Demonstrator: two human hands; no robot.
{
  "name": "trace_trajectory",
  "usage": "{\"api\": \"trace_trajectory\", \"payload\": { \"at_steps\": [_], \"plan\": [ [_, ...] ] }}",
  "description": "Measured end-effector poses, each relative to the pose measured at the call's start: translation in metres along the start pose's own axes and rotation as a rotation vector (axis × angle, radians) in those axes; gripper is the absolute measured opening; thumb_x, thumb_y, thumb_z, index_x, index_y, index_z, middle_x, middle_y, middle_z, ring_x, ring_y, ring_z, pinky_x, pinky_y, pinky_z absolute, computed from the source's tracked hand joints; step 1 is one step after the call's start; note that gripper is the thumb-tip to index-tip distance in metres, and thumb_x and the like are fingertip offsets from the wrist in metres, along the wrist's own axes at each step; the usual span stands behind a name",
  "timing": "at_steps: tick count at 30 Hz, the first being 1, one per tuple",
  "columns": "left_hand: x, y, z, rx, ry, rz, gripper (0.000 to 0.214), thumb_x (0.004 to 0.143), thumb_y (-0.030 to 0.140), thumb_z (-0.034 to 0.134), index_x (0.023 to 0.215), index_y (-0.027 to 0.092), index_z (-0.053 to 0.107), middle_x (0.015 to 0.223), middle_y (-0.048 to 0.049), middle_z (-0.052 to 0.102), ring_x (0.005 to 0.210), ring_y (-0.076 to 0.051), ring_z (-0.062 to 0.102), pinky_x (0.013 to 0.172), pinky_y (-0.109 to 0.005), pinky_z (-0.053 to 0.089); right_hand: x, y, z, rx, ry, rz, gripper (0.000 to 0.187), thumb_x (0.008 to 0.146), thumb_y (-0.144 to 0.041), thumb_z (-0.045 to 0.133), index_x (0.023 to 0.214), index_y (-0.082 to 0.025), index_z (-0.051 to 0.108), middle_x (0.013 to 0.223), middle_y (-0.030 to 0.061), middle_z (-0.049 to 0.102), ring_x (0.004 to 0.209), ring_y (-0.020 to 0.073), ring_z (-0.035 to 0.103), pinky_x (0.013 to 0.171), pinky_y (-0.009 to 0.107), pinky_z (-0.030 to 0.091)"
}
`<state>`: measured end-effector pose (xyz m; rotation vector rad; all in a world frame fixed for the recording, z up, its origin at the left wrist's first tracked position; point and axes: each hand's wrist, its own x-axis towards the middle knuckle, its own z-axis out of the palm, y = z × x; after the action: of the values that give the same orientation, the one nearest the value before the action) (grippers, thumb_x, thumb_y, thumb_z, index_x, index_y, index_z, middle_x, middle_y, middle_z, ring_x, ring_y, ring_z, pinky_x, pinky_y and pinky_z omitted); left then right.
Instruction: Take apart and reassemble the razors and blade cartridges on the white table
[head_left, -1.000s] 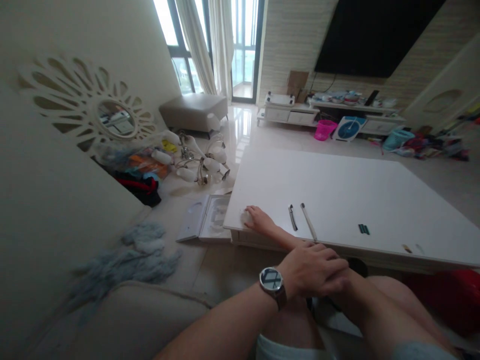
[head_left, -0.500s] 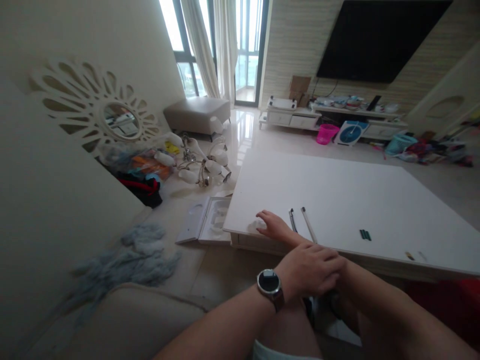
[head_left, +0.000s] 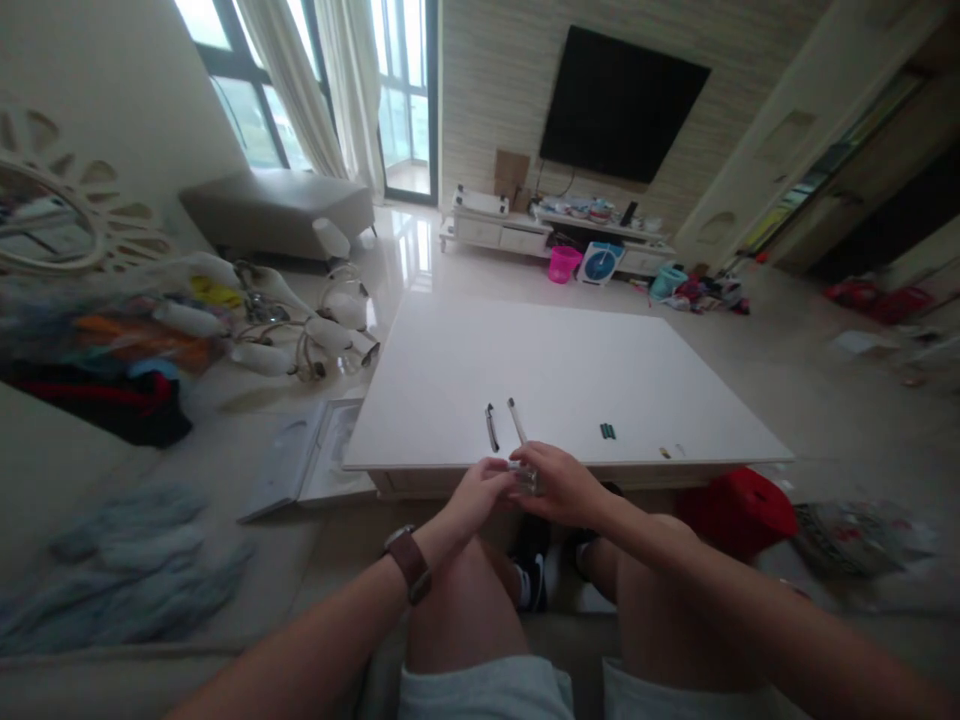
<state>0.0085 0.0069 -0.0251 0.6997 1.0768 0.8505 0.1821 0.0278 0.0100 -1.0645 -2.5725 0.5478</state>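
My left hand (head_left: pixel 480 497) and my right hand (head_left: pixel 564 486) meet just off the near edge of the white table (head_left: pixel 450 370). Between their fingers is a small clear container (head_left: pixel 527 480), both hands closed on it; its exact kind is too blurred to tell. Beyond them on the tabletop lies a slim dark-and-silver tool (head_left: pixel 491 428). Beside it is a white stick with a dark tip (head_left: pixel 516 418), like a toothbrush, its near end behind my right hand. Further right rest several small green cylinders (head_left: pixel 607 431), like batteries, and a small yellow-and-dark piece (head_left: pixel 664 453).
An open white box (head_left: pixel 304 460) lies on the floor left of the table, near a chandelier (head_left: pixel 322 330) with white shades. A red object (head_left: pixel 739 510) stands by the table's right front. Across the room are a pink basket (head_left: pixel 564 264) and a blue-and-white fan (head_left: pixel 602 263).
My right hand has left the tabletop's left corner and come back to the front edge. My left hand has come off the right forearm and joined it at the clear container. The view has turned right.
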Motion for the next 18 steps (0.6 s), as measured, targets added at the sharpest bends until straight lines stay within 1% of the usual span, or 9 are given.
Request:
{"api": "trace_trajectory", "payload": {
  "at_steps": [2,4,6,7,9,11,12,15,18],
  "plan": [
    [-0.003,-0.006,0.001,-0.094,-0.116,0.016,0.037,0.072,0.025,0.076,0.102,0.015,0.056,0.095,-0.0096,0.072,0.084,-0.021,0.07,0.072,-0.03,0.054,-0.001,-0.012,-0.003,-0.01,-0.058,-0.055,0.033,0.082,-0.03,0.068,0.112,-0.022,0.057,0.099,0.0067,0.064,0.089,0.0211,0.059,0.079,0.031,0.046],
    [-0.006,-0.009,0.001,-0.122,-0.15,0.033,0.038,0.069,0.022,0.079,0.099,0.015,0.056,0.09,-0.0084,0.072,0.08,-0.02,0.071,0.066,-0.027,0.054,0.001,-0.009,-0.005,0.004,-0.103,-0.13,0.036,0.085,-0.033,0.068,0.117,-0.022,0.057,0.1,0.0071,0.065,0.091,0.0212,0.06,0.082,0.031,0.046],
    [-0.007,-0.008,-0.001,-0.115,-0.146,0.013,0.034,0.073,0.022,0.077,0.099,0.015,0.056,0.087,-0.0085,0.073,0.075,-0.019,0.071,0.062,-0.025,0.053,0.004,0.013,-0.01,0.033,-0.108,-0.169,0.039,0.087,-0.036,0.066,0.122,-0.022,0.057,0.108,0.0081,0.065,0.099,0.0216,0.06,0.088,0.032,0.046],
    [-0.007,-0.006,-0.002,-0.11,-0.135,0.003,0.031,0.075,0.022,0.075,0.099,0.015,0.056,0.087,-0.0089,0.073,0.073,-0.018,0.072,0.061,-0.025,0.054,0.004,0.032,-0.014,0.035,-0.081,-0.136,0.037,0.088,-0.035,0.065,0.122,-0.022,0.057,0.112,0.0086,0.065,0.103,0.0217,0.06,0.092,0.033,0.045],
    [-0.006,-0.003,-0.003,-0.103,-0.105,-0.008,0.024,0.08,0.021,0.07,0.098,0.015,0.055,0.089,-0.0101,0.073,0.072,-0.018,0.072,0.063,-0.025,0.055,0.002,0.082,-0.021,-0.049,0.027,0.097,0.029,0.09,-0.031,0.062,0.118,-0.021,0.06,0.111,0.0086,0.065,0.102,0.0209,0.061,0.092,0.032,0.046],
    [-0.006,-0.001,-0.002,-0.1,-0.078,-0.009,0.021,0.082,0.019,0.069,0.097,0.015,0.055,0.09,-0.0106,0.073,0.072,-0.017,0.073,0.064,-0.026,0.056,-0.005,0.137,-0.027,-0.231,0.029,0.491,0.027,0.088,-0.025,0.064,0.114,-0.02,0.062,0.111,0.0075,0.066,0.102,0.0192,0.061,0.093,0.029,0.045],
    [-0.005,0.0,-0.001,-0.101,-0.068,-0.01,0.021,0.082,0.019,0.069,0.097,0.015,0.055,0.089,-0.0104,0.073,0.072,-0.017,0.073,0.064,-0.026,0.056,-0.011,0.162,-0.029,-0.282,0.038,0.598,0.032,0.085,-0.02,0.064,0.117,-0.017,0.061,0.115,0.011,0.064,0.105,0.0213,0.061,0.095,0.03,0.044],
    [-0.005,-0.001,0.001,-0.108,-0.065,-0.022,0.021,0.08,0.02,0.07,0.095,0.015,0.056,0.087,-0.0098,0.073,0.071,-0.018,0.072,0.064,-0.026,0.056,-0.031,0.215,-0.026,-0.366,0.046,0.788,0.036,0.086,-0.02,0.061,0.119,-0.007,0.06,0.116,0.0212,0.061,0.106,0.0279,0.061,0.093,0.036,0.044],
    [-0.006,-0.001,0.001,-0.117,-0.063,-0.026,0.02,0.079,0.018,0.069,0.094,0.015,0.056,0.085,-0.0098,0.072,0.069,-0.017,0.072,0.062,-0.026,0.056,-0.045,0.238,-0.016,-0.412,0.037,0.884,0.04,0.089,-0.025,0.058,0.124,-0.007,0.058,0.12,0.0236,0.059,0.107,0.0294,0.06,0.093,0.036,0.043]
  ]
}}
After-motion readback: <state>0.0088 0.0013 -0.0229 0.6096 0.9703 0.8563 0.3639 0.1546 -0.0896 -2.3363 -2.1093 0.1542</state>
